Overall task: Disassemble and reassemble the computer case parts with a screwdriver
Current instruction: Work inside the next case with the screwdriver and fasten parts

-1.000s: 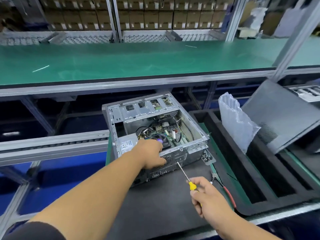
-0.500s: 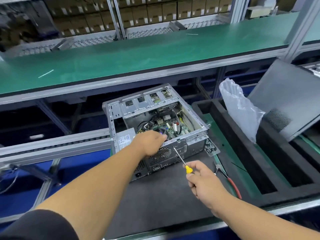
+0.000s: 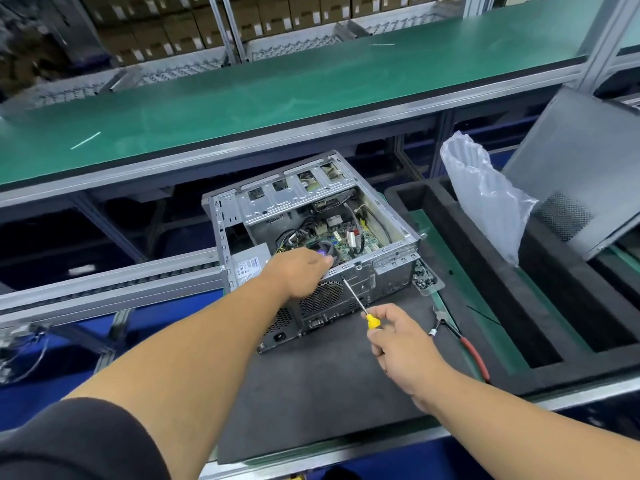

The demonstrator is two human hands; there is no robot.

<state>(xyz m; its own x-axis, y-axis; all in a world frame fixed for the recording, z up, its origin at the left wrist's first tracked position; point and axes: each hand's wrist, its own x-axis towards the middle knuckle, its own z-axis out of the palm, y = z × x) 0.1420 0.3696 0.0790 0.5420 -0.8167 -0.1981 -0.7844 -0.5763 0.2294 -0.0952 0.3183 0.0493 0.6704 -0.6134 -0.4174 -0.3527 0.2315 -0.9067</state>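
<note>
An open grey computer case (image 3: 381, 261) lies on a dark foam mat (image 3: 311, 386), its motherboard and cables exposed. My left hand (image 3: 298, 271) reaches over the case's near rim, fingers curled down onto a round black fan with a purple centre (image 3: 323, 252). My right hand (image 3: 398, 337) grips a screwdriver by its yellow handle (image 3: 373, 321). The thin metal shaft (image 3: 353, 294) points up and left, with its tip against the case's rear panel just below the rim. The removed grey side panel (image 3: 581, 161) leans at the right.
Red-handled pliers (image 3: 467, 344) lie on the mat right of my right hand. A small clear tray of screws (image 3: 424, 278) sits by the case's right corner. A plastic bag (image 3: 485, 195) stands in a black foam tray (image 3: 485, 292). A green conveyor belt (image 3: 277, 91) runs behind.
My right hand has carried the screwdriver up and left until its tip meets the case's rear panel. The camera view has tilted. My left hand stays on the fan.
</note>
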